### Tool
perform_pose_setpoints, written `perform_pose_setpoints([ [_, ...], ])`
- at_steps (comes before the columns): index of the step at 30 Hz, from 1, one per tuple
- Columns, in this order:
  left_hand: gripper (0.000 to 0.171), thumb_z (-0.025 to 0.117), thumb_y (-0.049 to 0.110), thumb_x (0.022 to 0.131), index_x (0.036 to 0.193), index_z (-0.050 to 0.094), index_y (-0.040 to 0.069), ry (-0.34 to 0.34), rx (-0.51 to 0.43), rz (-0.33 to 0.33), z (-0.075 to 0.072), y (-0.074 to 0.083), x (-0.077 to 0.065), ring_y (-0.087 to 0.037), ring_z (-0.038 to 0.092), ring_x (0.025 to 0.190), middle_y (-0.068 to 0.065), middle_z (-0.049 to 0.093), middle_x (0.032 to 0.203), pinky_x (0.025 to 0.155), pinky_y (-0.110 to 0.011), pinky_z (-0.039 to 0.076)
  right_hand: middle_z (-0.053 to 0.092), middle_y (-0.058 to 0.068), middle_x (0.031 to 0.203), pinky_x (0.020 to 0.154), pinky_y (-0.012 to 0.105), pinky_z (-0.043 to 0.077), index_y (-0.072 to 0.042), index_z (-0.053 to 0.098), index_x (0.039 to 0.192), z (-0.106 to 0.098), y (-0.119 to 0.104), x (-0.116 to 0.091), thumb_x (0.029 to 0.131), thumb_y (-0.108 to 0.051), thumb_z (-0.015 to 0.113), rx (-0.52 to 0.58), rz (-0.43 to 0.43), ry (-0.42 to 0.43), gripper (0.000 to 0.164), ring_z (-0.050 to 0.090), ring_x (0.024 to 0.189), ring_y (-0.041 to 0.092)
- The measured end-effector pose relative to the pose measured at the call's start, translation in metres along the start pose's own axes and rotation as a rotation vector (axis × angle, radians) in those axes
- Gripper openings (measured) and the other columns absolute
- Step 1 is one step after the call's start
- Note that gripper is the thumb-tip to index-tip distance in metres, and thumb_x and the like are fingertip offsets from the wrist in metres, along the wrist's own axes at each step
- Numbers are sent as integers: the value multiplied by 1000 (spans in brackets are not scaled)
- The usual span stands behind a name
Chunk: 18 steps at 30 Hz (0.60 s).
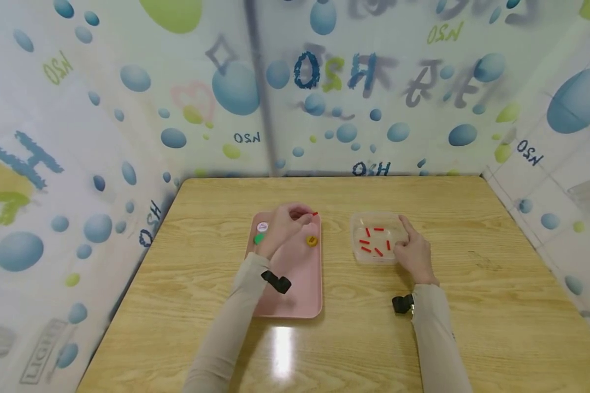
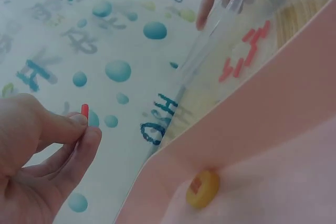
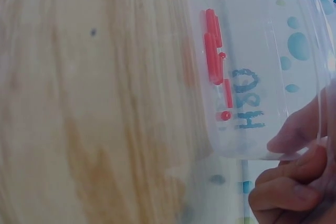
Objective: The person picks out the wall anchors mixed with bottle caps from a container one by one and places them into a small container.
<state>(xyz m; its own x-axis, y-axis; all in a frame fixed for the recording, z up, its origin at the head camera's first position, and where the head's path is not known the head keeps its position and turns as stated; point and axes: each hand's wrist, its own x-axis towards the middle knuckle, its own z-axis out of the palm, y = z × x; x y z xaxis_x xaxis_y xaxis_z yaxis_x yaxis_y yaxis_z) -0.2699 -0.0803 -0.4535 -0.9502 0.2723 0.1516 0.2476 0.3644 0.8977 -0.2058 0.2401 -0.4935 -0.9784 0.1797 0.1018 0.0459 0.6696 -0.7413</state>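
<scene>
My left hand (image 1: 286,228) pinches a small red stick (image 2: 84,110) between thumb and fingertips, above the far right corner of a pink tray (image 1: 295,297). Inside that tray, a yellow round piece (image 1: 312,240) sits by the right wall. A white round piece (image 1: 263,226) and a partly covered green piece (image 1: 259,238) lie on its left side, near my left forearm. My right hand (image 1: 417,255) grips the right side of a clear plastic container (image 1: 355,229), index finger stretched along its edge. Several red sticks (image 1: 379,229) lie scattered on the container's bottom.
Tray and container stand side by side on a wooden table (image 1: 354,338), with a strip of wood between them. Patterned walls (image 1: 295,131) with blue and green dots rise behind the table and at both sides.
</scene>
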Motion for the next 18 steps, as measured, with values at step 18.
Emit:
perform_pose_setpoints([
  [18,11,70,14,97,105,77,11,-177,-10,69,62,27,20,-20,70,86,-9,76,102,76,-24,57,29,-7,51,47,27,29,-14,33,160,-1,5,2,83,4,44,28,20,-19,80,26,48,10],
])
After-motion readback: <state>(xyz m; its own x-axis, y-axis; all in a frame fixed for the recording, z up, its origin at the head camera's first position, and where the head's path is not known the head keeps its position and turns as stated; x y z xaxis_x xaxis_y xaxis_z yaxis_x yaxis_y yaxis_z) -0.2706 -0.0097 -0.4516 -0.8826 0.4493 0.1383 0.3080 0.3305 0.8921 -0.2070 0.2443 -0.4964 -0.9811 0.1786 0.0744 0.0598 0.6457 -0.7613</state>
